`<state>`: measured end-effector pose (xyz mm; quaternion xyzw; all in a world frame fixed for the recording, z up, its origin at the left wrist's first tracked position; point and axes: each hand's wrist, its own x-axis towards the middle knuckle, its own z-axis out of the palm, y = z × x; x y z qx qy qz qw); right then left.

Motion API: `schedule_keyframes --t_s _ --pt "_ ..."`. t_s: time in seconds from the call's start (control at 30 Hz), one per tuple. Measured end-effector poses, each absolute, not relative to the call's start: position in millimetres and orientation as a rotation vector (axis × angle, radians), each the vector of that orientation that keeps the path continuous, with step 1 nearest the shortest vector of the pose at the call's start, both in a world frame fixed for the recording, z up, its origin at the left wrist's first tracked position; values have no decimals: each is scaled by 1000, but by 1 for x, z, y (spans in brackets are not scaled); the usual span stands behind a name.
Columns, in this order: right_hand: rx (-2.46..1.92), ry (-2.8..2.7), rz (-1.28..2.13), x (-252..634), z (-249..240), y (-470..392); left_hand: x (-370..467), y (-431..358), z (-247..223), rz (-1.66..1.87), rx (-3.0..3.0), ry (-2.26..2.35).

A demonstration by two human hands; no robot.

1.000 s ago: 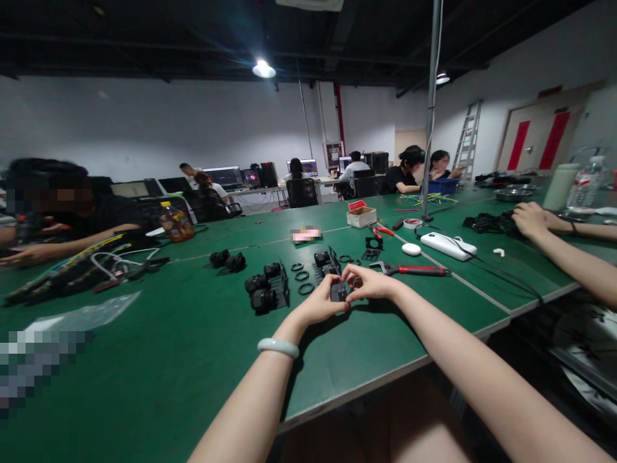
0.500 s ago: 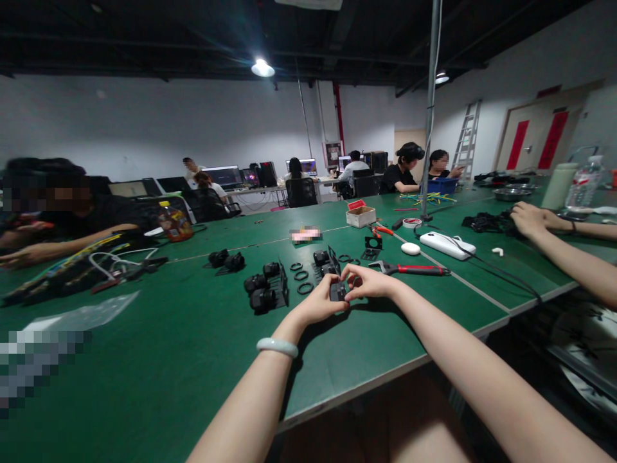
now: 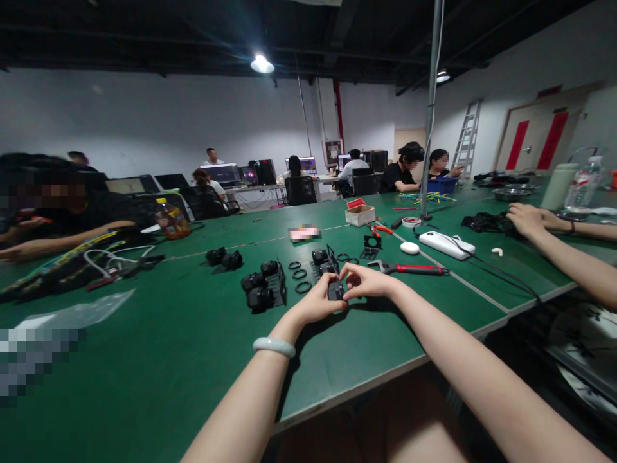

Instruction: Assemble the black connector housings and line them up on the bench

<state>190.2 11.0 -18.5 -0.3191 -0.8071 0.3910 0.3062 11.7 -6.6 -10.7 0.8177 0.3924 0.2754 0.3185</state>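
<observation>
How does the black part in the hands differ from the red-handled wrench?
The black part is compact; the wrench is long. The black part is held between the left hand and right hand; the wrench lies on the green table. The black part looks all dark; the wrench has red on its handle.

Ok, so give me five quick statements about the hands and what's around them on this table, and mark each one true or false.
1. The left hand holds a small black blocky part. True.
2. The right hand is far from that part. False: the hand is right beside it.
3. Nothing is worn above the left hand. False: a smooth, pale green bangle is.
4. A metal wrench with red-and-black handles lies near the right hand. True.
5. A yellow-capped plastic bottle stands toward the left. True.
</observation>
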Motion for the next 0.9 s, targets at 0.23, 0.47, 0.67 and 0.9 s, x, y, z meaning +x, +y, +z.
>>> schedule_keyframes --t_s 0.23,0.47,0.67,0.9 --pt "-833 -2143 1068 190 -19 11 10 -5 -13 715 2182 1026" --pt "-827 -2136 1091 190 -18 10 11 -7 -11 710 2200 1009" --pt "-826 -2141 1102 190 -16 8 11 -7 -10 697 2216 1026" --pt "-811 -2147 1099 190 -17 9 11 -8 -9 687 2216 1004"
